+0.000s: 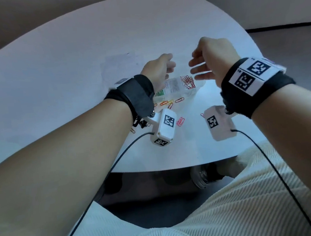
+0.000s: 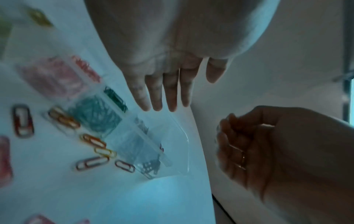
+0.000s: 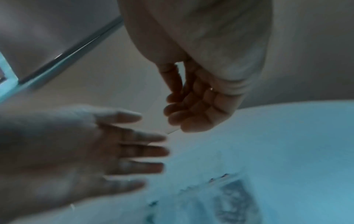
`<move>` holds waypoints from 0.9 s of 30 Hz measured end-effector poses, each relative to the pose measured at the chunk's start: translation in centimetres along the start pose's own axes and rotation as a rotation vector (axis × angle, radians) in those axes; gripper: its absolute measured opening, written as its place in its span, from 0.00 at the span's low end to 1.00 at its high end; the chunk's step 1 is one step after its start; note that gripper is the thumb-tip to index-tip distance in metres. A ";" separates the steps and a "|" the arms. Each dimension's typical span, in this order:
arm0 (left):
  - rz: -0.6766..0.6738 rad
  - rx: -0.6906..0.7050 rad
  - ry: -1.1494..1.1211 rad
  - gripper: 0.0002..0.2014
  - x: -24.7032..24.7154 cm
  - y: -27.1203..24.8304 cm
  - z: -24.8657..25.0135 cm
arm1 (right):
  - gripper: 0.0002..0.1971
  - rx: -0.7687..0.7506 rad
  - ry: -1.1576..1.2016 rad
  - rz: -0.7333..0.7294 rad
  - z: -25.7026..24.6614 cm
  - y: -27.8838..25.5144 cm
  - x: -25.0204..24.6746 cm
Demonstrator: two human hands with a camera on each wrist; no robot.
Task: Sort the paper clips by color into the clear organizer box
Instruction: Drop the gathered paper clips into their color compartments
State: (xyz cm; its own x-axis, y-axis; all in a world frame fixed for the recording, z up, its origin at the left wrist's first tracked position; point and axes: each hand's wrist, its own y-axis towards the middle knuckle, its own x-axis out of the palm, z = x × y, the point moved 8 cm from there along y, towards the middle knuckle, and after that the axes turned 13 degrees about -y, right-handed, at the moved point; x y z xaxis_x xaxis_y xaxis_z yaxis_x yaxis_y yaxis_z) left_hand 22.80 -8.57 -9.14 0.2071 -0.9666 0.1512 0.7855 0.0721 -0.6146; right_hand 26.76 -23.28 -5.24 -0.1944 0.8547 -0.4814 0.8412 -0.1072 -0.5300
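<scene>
head view
worktop (image 1: 70, 59): white, rounded corners
box (image 1: 198, 87): clear, on the worktop toward the near edge, below and between both hands
red clips (image 1: 187, 81): in the box's right-end compartment
green clips (image 1: 159, 93): in the box's left end, partly hidden by the left wrist
loose clips (image 1: 168, 103): orange, yellow and red, on the worktop just on the near side of the box
pink clips (image 1: 180, 121): small bunch closer to the near edge, apart from the box
left hand (image 1: 158, 68): above the box's left end, not touching it
right hand (image 1: 213, 56): above the box's right end, fingers pointing toward the left hand, gap between them

left wrist view
left hand (image 2: 172, 68): palm seen from below, fingers (image 2: 170, 94) straight and together, holding nothing, above the box (image 2: 184, 151)
right hand (image 2: 268, 144): fingers curled in, gripping a paper clip (image 2: 239, 156); colour cannot tell
box contents: pink, green and dark clips in separate compartments, blurred
loose clips (image 2: 95, 141): lined along the box's side on the worktop (image 2: 153, 197)

right wrist view
right hand (image 3: 201, 98): fingers curled, small metal glint inside them
left hand (image 3: 76, 144): fingers spread and straight, blurred, close to the right hand but not touching
</scene>
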 end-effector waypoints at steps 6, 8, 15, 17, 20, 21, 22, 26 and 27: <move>0.020 0.319 0.315 0.09 -2.7 -3.8 2.0 | 0.14 -0.075 -0.759 -0.260 3.6 0.0 3.5; 0.013 0.334 0.499 0.07 -3.2 -4.9 0.8 | 0.13 -0.160 -0.969 -0.296 4.7 -0.4 5.0; 0.031 0.220 0.895 0.06 -6.5 -5.2 -5.8 | 0.27 -0.461 -1.207 -0.186 5.7 -1.2 7.1; 0.021 0.240 0.970 0.07 -6.2 -5.0 -6.6 | 0.26 -0.498 -1.206 -0.149 5.7 -0.6 7.5; 0.027 0.297 1.008 0.08 -5.9 -4.1 -6.8 | 0.25 -0.507 -1.207 -0.122 6.0 0.1 7.8; 0.035 0.306 1.022 0.09 -6.0 -3.8 -6.8 | 0.24 -0.510 -1.211 -0.113 6.1 0.2 7.8; 0.044 0.310 1.034 0.09 -6.1 -3.6 -6.9 | 0.24 -0.515 -1.214 -0.099 6.1 0.3 7.9; 0.056 0.267 0.989 0.10 -6.6 -3.0 -7.7 | 0.19 -0.468 -1.292 -0.021 6.8 0.7 7.4; 0.055 0.260 0.981 0.11 -6.6 -2.9 -7.8 | 0.18 -0.454 -1.304 -0.015 7.0 0.8 7.3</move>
State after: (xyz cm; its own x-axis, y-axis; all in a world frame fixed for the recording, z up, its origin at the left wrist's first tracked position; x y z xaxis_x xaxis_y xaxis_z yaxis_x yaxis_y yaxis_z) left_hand 14.60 -4.28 -14.46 -0.2313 -0.7274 -0.6461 0.9161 0.0606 -0.3963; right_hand 22.48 -20.73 -14.05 -0.3203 -0.2623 -0.9103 0.8749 0.2866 -0.3904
